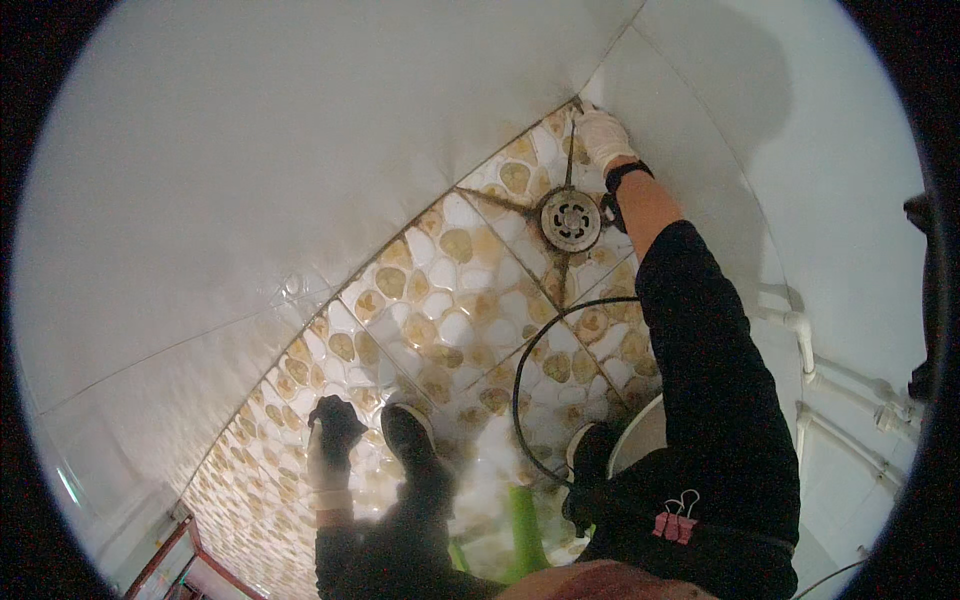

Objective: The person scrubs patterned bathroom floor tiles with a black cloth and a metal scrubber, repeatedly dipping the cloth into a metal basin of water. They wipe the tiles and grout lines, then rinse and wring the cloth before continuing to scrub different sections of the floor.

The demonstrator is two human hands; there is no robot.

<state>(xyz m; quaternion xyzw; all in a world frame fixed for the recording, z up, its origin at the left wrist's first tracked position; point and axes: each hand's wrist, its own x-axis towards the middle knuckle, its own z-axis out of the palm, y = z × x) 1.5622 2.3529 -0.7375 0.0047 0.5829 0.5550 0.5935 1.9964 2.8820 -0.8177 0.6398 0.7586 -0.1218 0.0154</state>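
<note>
My right hand (602, 136), in a pale glove, reaches into the corner where the pebble-patterned floor (480, 281) meets the walls. Its fingertips are at the dirty joint line; whether they grip something there is hard to make out. A round metal floor drain (571, 219) lies just below that wrist, with dark grime along the seams around it. Low on the left is my left hand (334, 446), also gloved, its fingers bunched above the floor. Its front is very dark, and I cannot tell whether that is a held thing or shadow.
A black cable or hose (517, 390) curves over the floor towards my leg. A bright green plastic object (527, 529) and a pale round rim (637, 435) are close to my feet. White pipes (847, 442) run along the right wall. A pink binder clip (675, 527) sits on dark clothing.
</note>
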